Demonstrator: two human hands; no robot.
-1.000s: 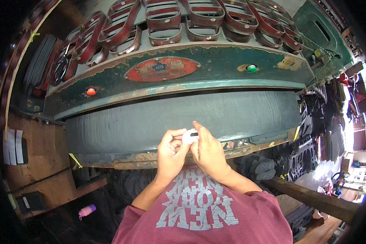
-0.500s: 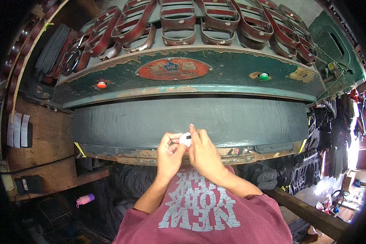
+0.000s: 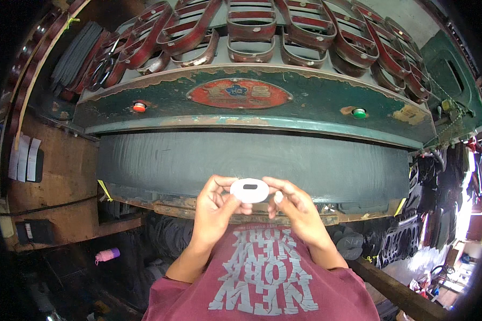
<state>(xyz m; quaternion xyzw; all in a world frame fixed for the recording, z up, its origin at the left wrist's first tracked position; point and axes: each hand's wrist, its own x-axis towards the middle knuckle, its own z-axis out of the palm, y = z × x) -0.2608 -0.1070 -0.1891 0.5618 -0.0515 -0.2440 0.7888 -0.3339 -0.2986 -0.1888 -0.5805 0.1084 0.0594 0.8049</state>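
A small white oval device with a dark window point(image 3: 250, 190) is held up in front of my chest, above the near edge of the dark work surface. My left hand point(image 3: 215, 206) pinches its left end between thumb and fingers. At the device's right end is my right hand point(image 3: 299, 208), its thumb and fingers apart. The right fingertips come close to the rim, and I cannot tell whether they touch it. Behind the device lies the dark grey board point(image 3: 209, 160) of a green machine.
Red-brown shoe-sole-shaped cutting dies point(image 3: 250, 48) line the green machine's top point(image 3: 160, 109). Its front bears a red button point(image 3: 139, 107) and a green button point(image 3: 359, 113). A pink and purple bottle point(image 3: 107, 255) is low at left. A wooden beam point(image 3: 396, 286) runs at lower right.
The white device is now turned with its broad face and dark window in full sight. My right hand has moved right, off the device's face, and its fingers have spread.
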